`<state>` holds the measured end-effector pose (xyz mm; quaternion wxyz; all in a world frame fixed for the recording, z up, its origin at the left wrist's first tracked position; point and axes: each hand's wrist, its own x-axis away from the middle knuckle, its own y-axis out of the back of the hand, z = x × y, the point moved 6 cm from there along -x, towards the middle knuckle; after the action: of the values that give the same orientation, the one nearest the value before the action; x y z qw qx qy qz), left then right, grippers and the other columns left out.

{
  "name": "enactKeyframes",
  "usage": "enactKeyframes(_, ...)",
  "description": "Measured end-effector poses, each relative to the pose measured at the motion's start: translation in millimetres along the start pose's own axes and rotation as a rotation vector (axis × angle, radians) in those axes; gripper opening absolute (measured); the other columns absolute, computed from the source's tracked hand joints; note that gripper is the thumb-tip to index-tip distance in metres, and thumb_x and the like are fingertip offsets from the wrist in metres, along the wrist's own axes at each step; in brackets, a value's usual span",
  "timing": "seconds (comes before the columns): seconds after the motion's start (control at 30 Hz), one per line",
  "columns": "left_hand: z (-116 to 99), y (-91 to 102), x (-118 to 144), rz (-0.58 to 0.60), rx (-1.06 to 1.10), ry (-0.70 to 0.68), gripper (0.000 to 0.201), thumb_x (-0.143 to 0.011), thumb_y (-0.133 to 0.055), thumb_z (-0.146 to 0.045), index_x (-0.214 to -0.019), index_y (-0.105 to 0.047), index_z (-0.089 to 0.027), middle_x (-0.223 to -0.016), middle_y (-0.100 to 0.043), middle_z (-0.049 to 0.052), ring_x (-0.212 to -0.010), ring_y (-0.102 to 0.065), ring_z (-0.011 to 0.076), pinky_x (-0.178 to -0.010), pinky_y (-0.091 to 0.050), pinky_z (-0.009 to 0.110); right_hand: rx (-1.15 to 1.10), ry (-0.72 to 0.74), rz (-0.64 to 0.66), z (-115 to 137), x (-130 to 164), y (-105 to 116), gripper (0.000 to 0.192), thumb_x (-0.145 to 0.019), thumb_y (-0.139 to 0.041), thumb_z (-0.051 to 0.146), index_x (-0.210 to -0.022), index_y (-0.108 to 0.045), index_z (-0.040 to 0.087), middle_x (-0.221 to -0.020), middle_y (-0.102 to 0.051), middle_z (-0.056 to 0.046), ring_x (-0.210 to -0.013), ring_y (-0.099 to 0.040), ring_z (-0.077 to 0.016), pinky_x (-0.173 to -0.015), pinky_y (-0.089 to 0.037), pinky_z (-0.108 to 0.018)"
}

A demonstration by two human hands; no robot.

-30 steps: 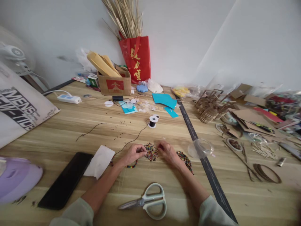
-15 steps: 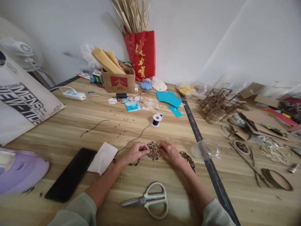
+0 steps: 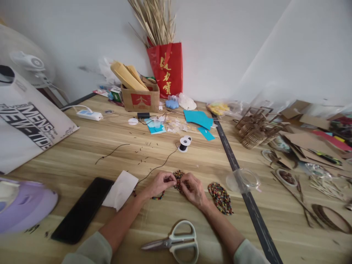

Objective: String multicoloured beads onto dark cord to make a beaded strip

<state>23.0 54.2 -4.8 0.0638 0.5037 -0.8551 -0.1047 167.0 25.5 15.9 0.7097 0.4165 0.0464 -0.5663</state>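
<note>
the left hand [image 3: 158, 183] and the right hand [image 3: 195, 190] meet over a small pile of coloured beads [image 3: 179, 180] on the wooden table [image 3: 82, 154], fingertips drawn together in a pinch at the pile's edge, though what they grip is too small to tell. a strand of strung beads [image 3: 157, 197] curves out beneath the left hand, and a thin black cord [image 3: 159, 165] runs from that hand up to a white spool [image 3: 183, 144]. a second bead pile [image 3: 220, 198] lies just right of the right wrist, beside a clear plastic cup [image 3: 243, 180] on its side; scissors [image 3: 176, 242] lie between the forearms, with a white tissue [image 3: 121, 189] and a black phone [image 3: 82, 209] to the left.
</note>
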Motion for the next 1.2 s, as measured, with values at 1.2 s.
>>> enactKeyframes(1.2,-3.4,-0.3,-0.2,-0.008,-0.075,0.022,0.012,-0.075,-0.059,-0.024,-0.071,-0.063,-0.014,-0.064,-0.055,-0.002,-0.059,-0.047,0.0098,-0.056,-0.037,0.019,-0.027,0.08,0.062,5.0,-1.6,-3.9,0.007,-0.09,-0.051,0.017,-0.089,-0.058,0.019,-0.08,-0.063,-0.007,-0.074,-0.06,-0.0172,-0.067,-0.05,-0.028)
